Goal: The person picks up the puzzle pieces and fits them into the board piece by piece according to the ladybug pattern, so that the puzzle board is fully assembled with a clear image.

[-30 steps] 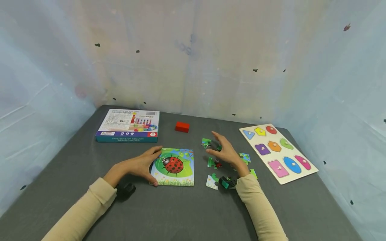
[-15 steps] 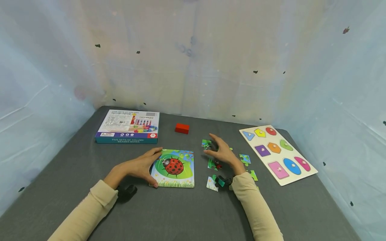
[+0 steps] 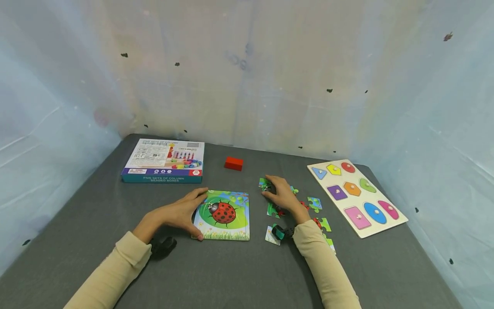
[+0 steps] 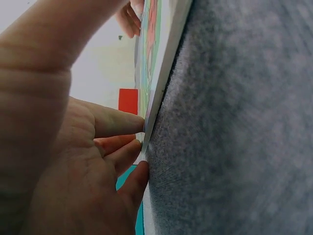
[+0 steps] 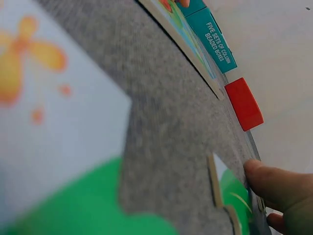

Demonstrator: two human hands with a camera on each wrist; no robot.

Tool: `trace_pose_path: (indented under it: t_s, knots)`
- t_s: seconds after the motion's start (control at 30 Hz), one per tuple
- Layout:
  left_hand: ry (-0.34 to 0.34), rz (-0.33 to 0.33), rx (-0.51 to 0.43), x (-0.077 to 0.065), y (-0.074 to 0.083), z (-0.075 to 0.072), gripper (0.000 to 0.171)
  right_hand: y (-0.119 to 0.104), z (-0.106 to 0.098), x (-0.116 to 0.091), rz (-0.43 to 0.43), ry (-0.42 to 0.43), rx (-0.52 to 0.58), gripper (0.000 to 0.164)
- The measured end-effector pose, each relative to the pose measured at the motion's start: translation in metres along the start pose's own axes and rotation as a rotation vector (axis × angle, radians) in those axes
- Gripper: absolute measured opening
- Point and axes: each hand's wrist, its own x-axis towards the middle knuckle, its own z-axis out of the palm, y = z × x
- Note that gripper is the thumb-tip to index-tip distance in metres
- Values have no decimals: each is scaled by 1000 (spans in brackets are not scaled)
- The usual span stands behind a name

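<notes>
My left hand (image 3: 179,214) holds the left side of a square ladybug puzzle board (image 3: 223,214), thumb at its near corner and fingers at its far corner. In the left wrist view its fingertips (image 4: 139,125) touch the board's pale edge (image 4: 155,110). My right hand (image 3: 283,195) is low over loose jigsaw pieces, thumb and forefinger spread apart beside a green piece (image 3: 263,183). The right wrist view has the thumb (image 5: 271,181) beside another green piece (image 5: 232,193). A white piece with orange flowers (image 5: 44,112) fills that view's left side. The palm hides some pieces.
Several more pieces, one of them blue and green (image 3: 314,204), lie right of the hand. Farther right is a shape board with knobs (image 3: 359,199). A red block (image 3: 233,163) sits at the back, and a bead-set box (image 3: 164,161) at the back left.
My right hand has lowered and moved slightly left towards the green piece, its thumb and forefinger drawing nearer together. The left hand and ladybug board have stayed in place.
</notes>
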Motion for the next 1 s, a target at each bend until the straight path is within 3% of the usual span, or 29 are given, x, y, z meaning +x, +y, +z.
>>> trace_pose_path:
  t_s: [0.3,0.47,0.73,1.0]
  knots:
    - [-9,-8,12,2,4,0,121,-2,3,-2,86,37,-14,53]
    - [-6,-8,12,2,4,0,120,-2,3,-1,84,38,-19,52]
    - [-7,-11,21,0,3,0,120,-22,1,5,24,-6,26,50]
    - [-4,-22,18,-2,2,-1,119,-61,4,14,-118,-19,75,49]
